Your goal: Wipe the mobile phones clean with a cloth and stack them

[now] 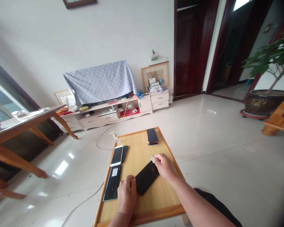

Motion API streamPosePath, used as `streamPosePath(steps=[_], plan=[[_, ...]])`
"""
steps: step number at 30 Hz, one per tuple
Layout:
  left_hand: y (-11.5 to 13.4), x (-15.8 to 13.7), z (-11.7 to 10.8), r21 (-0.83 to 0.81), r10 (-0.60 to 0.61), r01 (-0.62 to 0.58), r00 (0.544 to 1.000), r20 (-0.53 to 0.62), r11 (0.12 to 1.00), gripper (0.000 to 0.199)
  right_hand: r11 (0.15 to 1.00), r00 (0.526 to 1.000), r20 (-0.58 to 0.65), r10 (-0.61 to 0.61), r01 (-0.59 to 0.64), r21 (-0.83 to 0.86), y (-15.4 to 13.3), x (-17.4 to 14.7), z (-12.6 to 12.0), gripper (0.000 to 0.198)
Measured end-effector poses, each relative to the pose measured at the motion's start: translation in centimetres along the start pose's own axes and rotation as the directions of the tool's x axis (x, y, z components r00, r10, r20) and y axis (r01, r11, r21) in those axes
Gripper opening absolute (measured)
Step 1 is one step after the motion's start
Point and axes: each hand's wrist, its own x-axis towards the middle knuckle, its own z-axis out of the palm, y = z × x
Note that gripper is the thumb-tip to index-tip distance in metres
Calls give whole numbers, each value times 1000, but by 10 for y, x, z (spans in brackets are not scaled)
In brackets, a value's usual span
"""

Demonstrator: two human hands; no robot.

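A black smartphone (146, 179) lies slantwise on the low wooden table (138, 148), its back facing up. Against its left end, my left hand (127, 190) has curled fingers gripping the edge. My right hand (164, 165) is at the phone's far right corner, with thumb and forefinger pinched on a small whitish piece (152, 158) whose kind I cannot make out. To the left of my left hand lies a dark phone (113, 184) with a white label on it. Beyond that, a white-framed phone (117, 155) partly covers another dark phone (124, 154).
A stack of phones (152, 136) sits near the table's far right corner. A pump bottle (115, 137) stands by the far left corner. Past the table are a low TV cabinet (99, 121), a cable (82, 200) on the floor and a potted plant (266, 102).
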Motion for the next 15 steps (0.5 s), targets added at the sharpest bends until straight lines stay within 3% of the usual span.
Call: streamPosePath(steps=[6, 12, 15], plan=[[5, -2, -1, 80, -7, 4, 999, 37, 997, 30, 907, 993, 97, -70, 104, -408, -2, -12, 11, 21], [10, -8, -1, 128, 81, -92, 993, 86, 987, 63, 882, 987, 141, -76, 133, -452, 2, -15, 22, 25], [8, -10, -2, 99, 116, -131, 983, 139, 986, 68, 880, 986, 145, -86, 143, -454, 2, -17, 25, 30]])
